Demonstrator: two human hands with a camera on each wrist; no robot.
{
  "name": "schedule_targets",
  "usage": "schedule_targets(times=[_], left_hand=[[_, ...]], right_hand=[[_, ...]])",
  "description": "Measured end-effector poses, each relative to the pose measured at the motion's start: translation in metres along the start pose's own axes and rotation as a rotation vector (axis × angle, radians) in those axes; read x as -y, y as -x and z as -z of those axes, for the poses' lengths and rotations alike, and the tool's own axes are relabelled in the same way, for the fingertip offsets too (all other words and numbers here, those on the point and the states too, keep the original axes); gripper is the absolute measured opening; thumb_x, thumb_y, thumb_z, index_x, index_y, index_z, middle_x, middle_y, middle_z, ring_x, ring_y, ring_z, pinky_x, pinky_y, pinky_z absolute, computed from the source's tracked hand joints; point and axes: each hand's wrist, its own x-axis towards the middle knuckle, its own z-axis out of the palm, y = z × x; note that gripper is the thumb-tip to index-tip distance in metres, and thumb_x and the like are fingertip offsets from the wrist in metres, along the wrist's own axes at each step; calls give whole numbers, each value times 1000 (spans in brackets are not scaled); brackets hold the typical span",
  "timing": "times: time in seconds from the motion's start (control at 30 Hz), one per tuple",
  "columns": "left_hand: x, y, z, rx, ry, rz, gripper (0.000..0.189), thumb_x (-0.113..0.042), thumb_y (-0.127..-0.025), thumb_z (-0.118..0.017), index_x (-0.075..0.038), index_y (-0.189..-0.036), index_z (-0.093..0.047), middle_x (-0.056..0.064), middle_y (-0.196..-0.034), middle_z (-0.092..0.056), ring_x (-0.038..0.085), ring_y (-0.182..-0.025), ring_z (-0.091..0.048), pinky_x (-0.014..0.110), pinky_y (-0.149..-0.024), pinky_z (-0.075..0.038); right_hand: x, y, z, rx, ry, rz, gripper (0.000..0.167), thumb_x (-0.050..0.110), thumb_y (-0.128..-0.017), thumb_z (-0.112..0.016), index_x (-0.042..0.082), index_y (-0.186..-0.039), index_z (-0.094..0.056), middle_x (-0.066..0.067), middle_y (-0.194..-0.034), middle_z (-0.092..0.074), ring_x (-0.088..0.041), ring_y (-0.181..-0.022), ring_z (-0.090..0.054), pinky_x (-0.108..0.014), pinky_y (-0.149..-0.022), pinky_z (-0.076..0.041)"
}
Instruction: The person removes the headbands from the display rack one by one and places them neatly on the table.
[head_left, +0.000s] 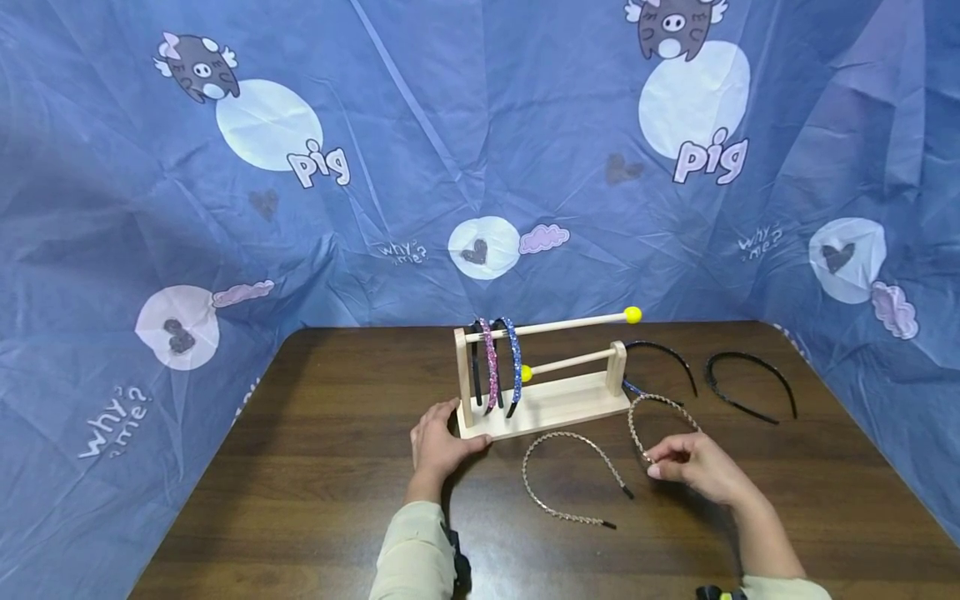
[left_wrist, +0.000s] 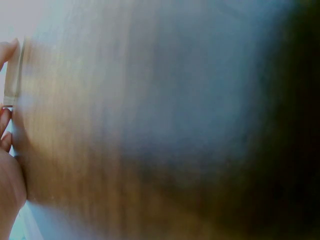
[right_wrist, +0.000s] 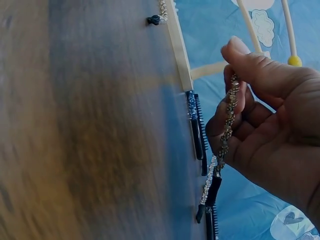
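Observation:
A wooden headband stand point(head_left: 558, 407) has two yellow-tipped rods. A pink glitter headband point(head_left: 491, 367) and a blue glitter headband point(head_left: 516, 367) hang on the upper rod. My left hand point(head_left: 438, 442) grips the left end of the stand's base, thumb along the front edge; the left wrist view shows only part of this hand. My right hand point(head_left: 697, 467) pinches a gold beaded headband point(right_wrist: 230, 117) between thumb and fingers, just right of the stand. Another gold headband point(head_left: 528, 475) lies on the table in front of the base.
Behind the stand's right end lies a dark blue headband point(head_left: 667, 348). Farther right is a black headband point(head_left: 757, 360). The brown wooden table point(head_left: 315, 467) meets a blue printed cloth point(head_left: 420, 167) at its back edge.

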Motion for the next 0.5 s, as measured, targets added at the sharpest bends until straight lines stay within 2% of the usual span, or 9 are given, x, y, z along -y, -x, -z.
schedule_targets(times=[0.27,0.5], left_hand=[[0,0,1,3,1,-1,89,-50,-55,-81,-9,-130,-54,12,-129,-52,29,-122,-41,46,-100,-25],[2,-1,-1,-1,-1,-4,89,-49,-55,-81,-9,-130,-55,12,-128,-53,28,-122,-41,46,-99,-26]], right_hand=[[-4,-4,-2,83,25,-12,21,12,-79,-72,-4,-92,-69,-4,-82,-67,-9,-73,-54,-25,-62,-46],[-8,-6,-2,177,28,11,19,7,-82,-67,-7,-95,-68,-11,-88,-68,-7,-77,-56,-24,-66,-47]])
